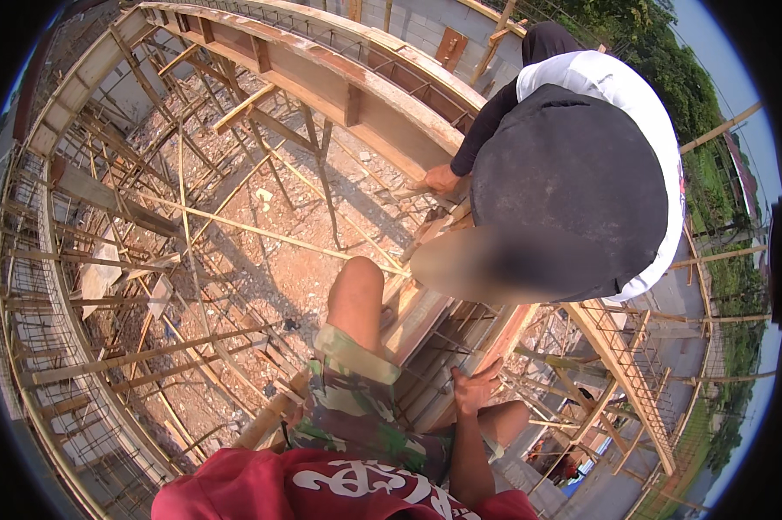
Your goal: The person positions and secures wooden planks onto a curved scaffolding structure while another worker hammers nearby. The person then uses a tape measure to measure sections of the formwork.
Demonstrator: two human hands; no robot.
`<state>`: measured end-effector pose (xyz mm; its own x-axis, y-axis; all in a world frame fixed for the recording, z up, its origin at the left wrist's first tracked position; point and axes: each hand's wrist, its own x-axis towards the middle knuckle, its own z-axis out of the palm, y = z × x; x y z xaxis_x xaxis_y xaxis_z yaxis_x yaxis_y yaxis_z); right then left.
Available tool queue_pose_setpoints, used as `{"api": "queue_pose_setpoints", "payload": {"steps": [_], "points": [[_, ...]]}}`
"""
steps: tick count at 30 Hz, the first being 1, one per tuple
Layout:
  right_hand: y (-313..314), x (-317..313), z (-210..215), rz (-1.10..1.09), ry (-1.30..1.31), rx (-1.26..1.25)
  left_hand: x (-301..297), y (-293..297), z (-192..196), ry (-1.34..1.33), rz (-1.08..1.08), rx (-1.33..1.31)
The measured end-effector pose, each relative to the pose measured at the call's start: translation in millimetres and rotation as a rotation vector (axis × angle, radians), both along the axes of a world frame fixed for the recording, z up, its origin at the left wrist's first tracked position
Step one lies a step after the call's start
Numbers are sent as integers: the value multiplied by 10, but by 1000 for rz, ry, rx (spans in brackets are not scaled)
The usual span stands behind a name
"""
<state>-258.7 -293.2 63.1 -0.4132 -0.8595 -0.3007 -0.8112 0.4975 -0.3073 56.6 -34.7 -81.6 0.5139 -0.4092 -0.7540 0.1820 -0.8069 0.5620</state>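
Observation:
I sit astride a wooden beam formwork high above the ground, left knee raised, in camouflage shorts and a red shirt. My right hand lies flat on the reddish side board of the formwork, fingers spread, holding nothing. My left hand is hidden behind my thigh and shirt. Steel rebar runs inside the trough between the boards. Close in front, a co-worker in a black cap and white-and-black top bends over the beam, one hand on the formwork edge.
The curved formwork continues to the far left. Bamboo and timber props crisscross over rubble-strewn ground far below. A rebar cage runs off to the right, over a drop on that side.

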Motion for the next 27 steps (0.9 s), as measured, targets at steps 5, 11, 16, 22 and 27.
{"api": "queue_pose_setpoints", "payload": {"steps": [5, 11, 16, 22, 27], "points": [[0, 45, -31, -26, 61, 70, -466, 942, 352, 206, 219, 283], [-20, 62, -95, -35, 115, 31, -87, 423, 62, 138, 431, 114], [-50, 101, -87, -33, 216, 103, 1286, -1740, -138, -224, 492, -354], [-13, 61, -93, -24, 182, 100, 2196, -4419, 1288, -364, 601, -789], [3, 47, -193, -9, 230, 81, 1603, -4545, 2083, -301, 580, -1042]]}}
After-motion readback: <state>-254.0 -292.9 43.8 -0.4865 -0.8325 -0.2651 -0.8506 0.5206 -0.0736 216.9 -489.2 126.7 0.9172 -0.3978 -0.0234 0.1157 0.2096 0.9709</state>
